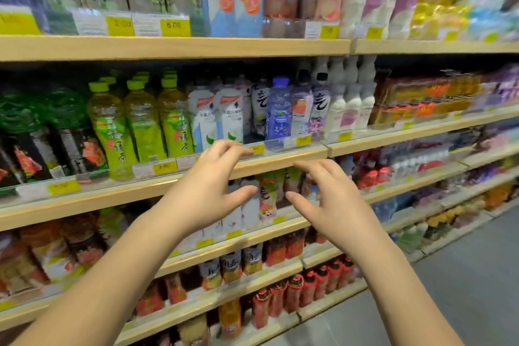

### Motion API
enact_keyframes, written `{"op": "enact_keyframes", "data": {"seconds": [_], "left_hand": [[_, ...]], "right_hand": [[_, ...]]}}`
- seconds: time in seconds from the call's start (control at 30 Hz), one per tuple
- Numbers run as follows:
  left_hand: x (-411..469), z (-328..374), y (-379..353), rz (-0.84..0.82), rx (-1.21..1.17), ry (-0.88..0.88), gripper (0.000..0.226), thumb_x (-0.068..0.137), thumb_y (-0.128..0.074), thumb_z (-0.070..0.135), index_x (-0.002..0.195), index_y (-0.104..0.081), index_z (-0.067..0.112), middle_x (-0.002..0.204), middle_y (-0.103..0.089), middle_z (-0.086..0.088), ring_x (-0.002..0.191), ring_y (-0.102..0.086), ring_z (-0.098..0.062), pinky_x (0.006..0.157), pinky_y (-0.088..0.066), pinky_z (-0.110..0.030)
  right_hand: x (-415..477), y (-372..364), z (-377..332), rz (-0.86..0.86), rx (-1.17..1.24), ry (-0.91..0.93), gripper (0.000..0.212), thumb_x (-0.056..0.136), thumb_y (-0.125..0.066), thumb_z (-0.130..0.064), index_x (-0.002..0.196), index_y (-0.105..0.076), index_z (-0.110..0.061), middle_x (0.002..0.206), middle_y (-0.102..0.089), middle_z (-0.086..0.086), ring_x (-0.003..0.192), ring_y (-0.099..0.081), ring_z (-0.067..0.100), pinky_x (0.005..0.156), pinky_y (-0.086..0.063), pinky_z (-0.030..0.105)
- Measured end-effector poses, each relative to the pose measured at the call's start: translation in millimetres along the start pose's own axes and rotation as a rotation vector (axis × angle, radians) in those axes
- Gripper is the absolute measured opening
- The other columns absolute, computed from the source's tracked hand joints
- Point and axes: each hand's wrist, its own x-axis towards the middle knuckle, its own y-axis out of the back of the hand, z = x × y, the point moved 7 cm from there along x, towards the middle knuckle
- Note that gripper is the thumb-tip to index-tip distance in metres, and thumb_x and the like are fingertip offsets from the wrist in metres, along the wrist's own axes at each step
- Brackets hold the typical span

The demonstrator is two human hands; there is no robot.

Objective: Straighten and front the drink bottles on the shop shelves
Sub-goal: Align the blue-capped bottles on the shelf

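Drink bottles [278,109] crowded at shelf front edge [280,160]; left hand [207,191], right hand [334,202] held empty, fingers spread wide. Neighbours likely toppled if reach rushed.

Shiny clear plastic bottles [143,121] stand on smooth, light wood-look shelves [168,48] with yellow paper price tags [174,27]

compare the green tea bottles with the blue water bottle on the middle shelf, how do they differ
The green tea bottles hold yellowish liquid under lime caps and bright green labels; the blue water bottle is blue all over, with a blue cap. The tea bottles stand three across with more behind them; only one water bottle shows at the front, among white bottles. The tea bottles look taller. Both kinds stand upright behind the shelf's clear front rail, untouched by either hand.
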Motion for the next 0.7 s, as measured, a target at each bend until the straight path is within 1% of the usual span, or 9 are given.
{"op": "enact_keyframes", "data": {"seconds": [0.07, 0.2, 0.33, 0.5, 0.6, 0.7], "left_hand": [[17.5, -0.6, -12.6, 0.005, 0.011, -0.012, 0.063, 0.087, -0.059, 0.057, 0.143, -0.039, 0.037, 0.143, -0.033, 0.016, 0.135, -0.035, -0.006, 0.107, -0.034, -0.025], [58.1, -8.7, -38.2, 0.002, -0.003, -0.014, 0.065, 0.087, -0.061, 0.057, 0.144, -0.037, 0.037, 0.144, -0.033, 0.016, 0.136, -0.035, -0.008, 0.111, -0.037, -0.032], [99.5, -23.5, -60.0, 0.008, -0.018, 0.005, 0.068, 0.087, -0.064, 0.055, 0.146, -0.036, 0.037, 0.145, -0.031, 0.017, 0.136, -0.032, -0.006, 0.11, -0.032, -0.027], [137.3, -36.0, -79.0, 0.016, -0.024, 0.042, 0.066, 0.088, -0.065, 0.053, 0.146, -0.036, 0.037, 0.145, -0.03, 0.017, 0.137, -0.031, -0.005, 0.112, -0.033, -0.029], [148.5, -38.3, -89.4, 0.013, -0.02, 0.074, 0.067, 0.088, -0.066, 0.051, 0.146, -0.037, 0.035, 0.145, -0.032, 0.015, 0.136, -0.032, -0.006, 0.112, -0.029, -0.024], [162.1, -39.4, -101.0, 0.017, 0.012, 0.121, 0.067, 0.089, -0.065, 0.05, 0.147, -0.037, 0.033, 0.146, -0.031, 0.013, 0.138, -0.03, -0.006, 0.11, -0.024, -0.018]], "right_hand": [[10.9, -0.4, 16.3, 0.012, 0.004, -0.002, 0.057, 0.095, -0.065, -0.048, 0.147, -0.046, -0.037, 0.136, -0.045, -0.018, 0.118, -0.052, 0.006, 0.096, -0.052, 0.037], [43.8, -6.4, 47.0, 0.003, -0.007, 0.007, 0.057, 0.095, -0.066, -0.048, 0.147, -0.046, -0.036, 0.138, -0.045, -0.018, 0.124, -0.049, 0.006, 0.1, -0.049, 0.036], [86.6, -14.4, 74.1, -0.035, -0.02, 0.032, 0.057, 0.094, -0.065, -0.05, 0.147, -0.046, -0.036, 0.139, -0.045, -0.018, 0.124, -0.05, 0.005, 0.099, -0.05, 0.035], [129.3, -25.9, 107.7, -0.056, 0.013, 0.053, 0.056, 0.094, -0.067, -0.045, 0.146, -0.047, -0.036, 0.14, -0.045, -0.018, 0.127, -0.05, 0.006, 0.101, -0.049, 0.036], [143.5, -34.0, 123.8, -0.075, 0.042, 0.082, 0.057, 0.094, -0.069, -0.043, 0.146, -0.049, -0.032, 0.139, -0.046, -0.015, 0.126, -0.051, 0.007, 0.101, -0.048, 0.035], [160.7, -44.1, 144.6, -0.111, 0.069, 0.136, 0.057, 0.094, -0.067, -0.045, 0.147, -0.048, -0.033, 0.14, -0.045, -0.017, 0.127, -0.049, 0.005, 0.103, -0.046, 0.031]]}}
